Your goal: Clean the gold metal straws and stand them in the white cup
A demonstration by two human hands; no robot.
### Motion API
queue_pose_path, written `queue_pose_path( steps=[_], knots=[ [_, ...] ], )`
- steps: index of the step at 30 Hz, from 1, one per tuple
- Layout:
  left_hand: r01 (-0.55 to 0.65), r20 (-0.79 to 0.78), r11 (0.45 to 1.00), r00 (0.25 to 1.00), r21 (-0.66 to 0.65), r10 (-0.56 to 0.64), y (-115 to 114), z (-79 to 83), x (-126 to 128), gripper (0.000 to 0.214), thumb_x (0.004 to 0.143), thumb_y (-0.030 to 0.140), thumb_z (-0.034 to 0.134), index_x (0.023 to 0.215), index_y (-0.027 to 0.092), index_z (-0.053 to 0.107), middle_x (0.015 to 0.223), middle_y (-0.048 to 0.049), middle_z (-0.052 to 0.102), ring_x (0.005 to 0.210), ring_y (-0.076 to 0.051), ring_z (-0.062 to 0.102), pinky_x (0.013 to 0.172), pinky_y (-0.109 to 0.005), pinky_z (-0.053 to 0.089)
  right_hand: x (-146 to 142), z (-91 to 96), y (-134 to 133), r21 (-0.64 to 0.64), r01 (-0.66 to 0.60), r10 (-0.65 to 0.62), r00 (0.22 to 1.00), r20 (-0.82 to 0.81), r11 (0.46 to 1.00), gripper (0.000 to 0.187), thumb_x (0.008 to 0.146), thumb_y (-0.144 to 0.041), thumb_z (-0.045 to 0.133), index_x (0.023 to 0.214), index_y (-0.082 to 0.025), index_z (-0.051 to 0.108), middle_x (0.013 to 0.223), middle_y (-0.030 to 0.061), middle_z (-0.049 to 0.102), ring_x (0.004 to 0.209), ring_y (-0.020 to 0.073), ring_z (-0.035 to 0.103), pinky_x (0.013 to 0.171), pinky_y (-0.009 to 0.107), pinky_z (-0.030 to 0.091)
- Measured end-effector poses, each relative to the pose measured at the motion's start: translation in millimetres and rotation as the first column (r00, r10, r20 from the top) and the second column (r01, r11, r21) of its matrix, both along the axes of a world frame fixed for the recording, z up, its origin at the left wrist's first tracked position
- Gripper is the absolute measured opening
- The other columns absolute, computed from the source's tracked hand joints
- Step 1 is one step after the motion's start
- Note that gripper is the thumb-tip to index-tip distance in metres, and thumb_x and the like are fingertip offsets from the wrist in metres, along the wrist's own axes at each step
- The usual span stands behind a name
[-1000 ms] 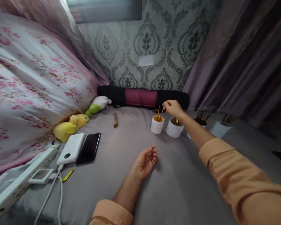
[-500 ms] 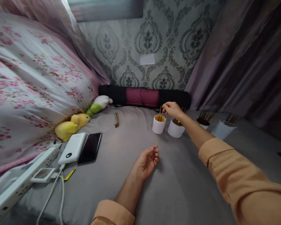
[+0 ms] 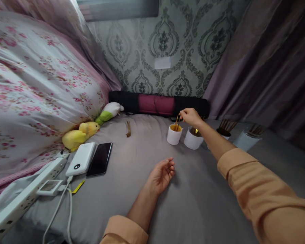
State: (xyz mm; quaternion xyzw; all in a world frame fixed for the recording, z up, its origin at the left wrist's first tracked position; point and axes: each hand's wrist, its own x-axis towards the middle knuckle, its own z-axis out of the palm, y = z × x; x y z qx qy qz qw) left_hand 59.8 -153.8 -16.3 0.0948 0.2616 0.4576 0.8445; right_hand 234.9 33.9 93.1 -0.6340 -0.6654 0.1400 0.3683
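While my right hand (image 3: 191,117) reaches out over the bed (image 3: 132,189), I see it pinching the top of a thin brown stick (image 3: 177,122) whose lower end stands in the nearer white cup (image 3: 174,135), the one with a yellow inside. Compared with a second ago the hand sits a little lower and closer over that cup's mouth, and only one stick shows clearly under the fingers where I could make out two before; I judge the stick is being set down into the cup, not lifted out. My left hand (image 3: 161,175) lies palm up on the grey sheet, fingers loosely curled and holding nothing, and it has not shifted between the frames.

There is only the head view, so my count comes from it alone. I make out four white cups: the yellow-lined one, a second cup (image 3: 193,138) touching it on the right with sticks inside, a third (image 3: 223,130) behind my forearm and a fourth (image 3: 246,139) further right, both bristling with dark sticks. One small bundle of loose sticks (image 3: 128,128) lies on the sheet well apart to the left. Near the flowered quilt (image 3: 35,91) I count two plush toys, a yellow one (image 3: 78,135) and a green-and-white one (image 3: 109,113), one white power bank (image 3: 81,158), one black phone (image 3: 100,163) just beside it, and one power strip (image 3: 25,200) at the bed's edge.
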Motion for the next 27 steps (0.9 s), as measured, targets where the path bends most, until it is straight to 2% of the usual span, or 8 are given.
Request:
queue_pose_path(
  steps=[5, 9, 27],
  knots=[
    [0.0, -0.001, 1.0, 1.0, -0.004, 0.0, 0.1, 1.1, -0.4, 0.021, 0.074, 0.014, 0.054, 0.094, 0.007, 0.055, 0.073, -0.0048, 0.057, 0.058, -0.007, 0.052, 0.052, -0.017, 0.04, -2.9, -2.2, -4.0, -0.071, 0.056, -0.056, 0.998, 0.003, 0.996, 0.023, 0.081, -0.026, 0.045, 0.081, -0.013, 0.064, 0.073, 0.0054, 0.067, 0.043, 0.0051, 0.052, 0.043, 0.014, 0.037],
    [0.0, -0.007, 1.0, 1.0, -0.008, 0.0, 0.3, 1.7, -0.3, 0.02, 0.074, 0.013, 0.053, 0.094, 0.008, 0.055, 0.072, -0.0046, 0.057, 0.057, -0.007, 0.051, 0.052, -0.017, 0.04, -5.4, -3.8, -6.0, -0.058, 0.09, -0.09, 0.996, 0.012, 0.994, 0.024, 0.081, -0.027, 0.045, 0.081, -0.013, 0.064, 0.073, 0.0053, 0.068, 0.043, 0.005, 0.052, 0.044, 0.014, 0.038],
    [0.001, -0.005, 1.0, 1.0, 0.004, -0.001, 1.0, -0.7, -0.4, 0.019, 0.075, 0.015, 0.054, 0.093, 0.008, 0.055, 0.073, -0.0044, 0.056, 0.058, -0.006, 0.051, 0.053, -0.017, 0.039, -9.5, -14.8, -2.8, -0.081, 0.051, -0.05, 0.999, 0.021, 0.995, 0.022, 0.079, -0.018, 0.044, 0.084, -0.013, 0.065, 0.077, 0.0054, 0.068, 0.046, 0.0055, 0.055, 0.044, 0.013, 0.038]
  ],
)
